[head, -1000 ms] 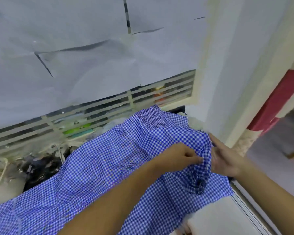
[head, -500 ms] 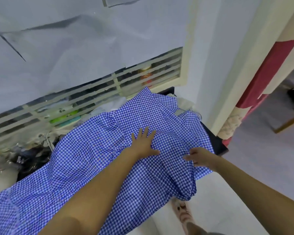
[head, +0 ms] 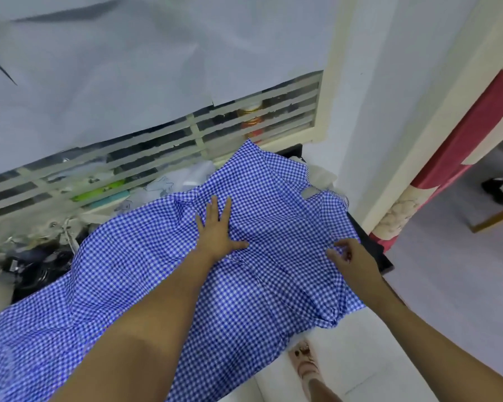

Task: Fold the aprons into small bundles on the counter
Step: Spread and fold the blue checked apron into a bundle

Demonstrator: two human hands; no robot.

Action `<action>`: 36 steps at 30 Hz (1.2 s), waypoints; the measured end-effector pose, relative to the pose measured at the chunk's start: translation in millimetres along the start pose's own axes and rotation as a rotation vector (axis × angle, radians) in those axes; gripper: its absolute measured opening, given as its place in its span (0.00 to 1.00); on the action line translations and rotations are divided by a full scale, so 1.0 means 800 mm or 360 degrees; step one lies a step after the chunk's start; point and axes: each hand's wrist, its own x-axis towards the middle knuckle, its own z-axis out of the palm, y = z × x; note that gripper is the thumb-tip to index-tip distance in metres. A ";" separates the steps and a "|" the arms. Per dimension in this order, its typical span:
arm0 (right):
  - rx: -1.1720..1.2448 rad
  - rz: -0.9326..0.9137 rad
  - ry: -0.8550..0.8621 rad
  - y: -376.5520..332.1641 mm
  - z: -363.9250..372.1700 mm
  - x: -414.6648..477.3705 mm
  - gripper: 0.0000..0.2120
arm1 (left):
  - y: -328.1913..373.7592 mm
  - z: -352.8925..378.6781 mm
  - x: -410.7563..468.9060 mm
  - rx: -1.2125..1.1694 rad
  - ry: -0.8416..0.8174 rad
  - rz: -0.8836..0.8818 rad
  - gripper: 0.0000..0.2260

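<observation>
A blue-and-white checked apron (head: 145,274) lies spread across the counter, its near edge hanging over the front. My left hand (head: 218,230) presses flat on the middle of the cloth with straight, spread fingers. My right hand (head: 349,256) is at the apron's right side, fingers loosely curled, the fingertips touching a fold of the cloth. Most of the counter is hidden under the apron; only its dark right end (head: 372,245) shows.
Behind the apron lie white cloth (head: 183,178) and dark clutter (head: 32,268) against a slatted window (head: 169,140) covered with paper. A white wall (head: 389,111) stands on the right. My foot (head: 305,364) is on the white floor below.
Both hands let go of the bunched cloth at the right end. The left hand moved to the middle and flattened; the right hand dropped to the apron's right side.
</observation>
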 end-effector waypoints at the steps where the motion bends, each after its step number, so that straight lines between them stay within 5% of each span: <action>1: -0.0025 -0.0119 0.0010 -0.007 0.006 -0.006 0.11 | 0.001 0.001 -0.004 -0.0065 0.0055 0.0022 0.53; 5: -0.0165 -0.0563 -0.0199 -0.052 0.041 -0.028 0.14 | -0.007 -0.002 -0.053 -0.0541 0.0492 -0.0061 0.40; 9: -0.0346 -0.0804 -0.0761 -0.113 0.090 -0.052 0.21 | -0.064 0.002 -0.154 -0.0915 0.1040 -0.0324 0.04; 13: -0.0552 -0.1036 -0.1198 -0.163 0.169 -0.100 0.24 | -0.151 0.028 -0.277 -0.1061 0.1273 -0.0949 0.12; 16: -0.0814 -0.1170 -0.1276 -0.189 0.227 -0.138 0.27 | -0.210 0.038 -0.355 -0.1078 0.1398 -0.1308 0.05; 20: -0.1139 -0.1503 -0.1183 -0.227 0.295 -0.177 0.31 | -0.295 0.037 -0.430 -0.1007 0.1228 -0.1669 0.20; 24: -0.1394 -0.1683 -0.1109 -0.256 0.343 -0.176 0.34 | -0.354 0.022 -0.466 -0.1015 0.1078 -0.1797 0.27; 29: -0.1836 -0.1466 -0.1135 -0.250 0.370 -0.146 0.45 | -0.417 0.018 -0.474 -0.1025 0.0805 -0.2020 0.40; 36: -0.1952 -0.1405 -0.1276 -0.236 0.382 -0.122 0.47 | -0.453 0.008 -0.445 -0.0688 0.0643 -0.2306 0.44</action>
